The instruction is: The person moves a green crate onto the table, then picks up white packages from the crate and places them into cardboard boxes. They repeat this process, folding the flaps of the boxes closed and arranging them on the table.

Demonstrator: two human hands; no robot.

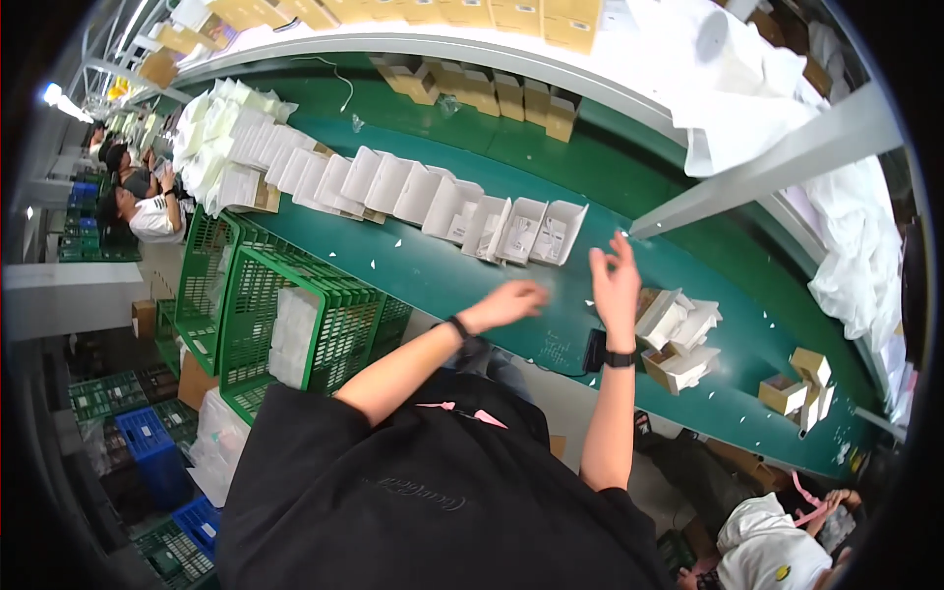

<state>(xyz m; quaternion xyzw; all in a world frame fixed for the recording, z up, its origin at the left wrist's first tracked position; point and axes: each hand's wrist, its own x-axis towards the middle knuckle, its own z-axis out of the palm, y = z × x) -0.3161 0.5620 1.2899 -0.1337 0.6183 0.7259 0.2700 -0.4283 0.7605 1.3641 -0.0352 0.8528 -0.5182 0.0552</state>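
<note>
My left hand (503, 304) is over the green table, its fingers smeared by motion, and I make out nothing in it. Farther right, my right hand (616, 287) is raised with thumb and fingers apart and nothing visible between them. Just beyond both hands is the near end of a long row of open white cartons (521, 231). The nearest cartons hold small white items with printing, too small to name. Beside my right wrist lies a black device (595, 350) with a cable. To its right sits a pile of open cartons (678, 329), white and brown.
Green plastic crates (270, 320) stand left of me against the table (393, 261). Small brown boxes (808, 383) sit at the right end. More brown boxes (511, 98) line the back, under a white shelf. A slanted white post (767, 162) rises right. Other people work nearby.
</note>
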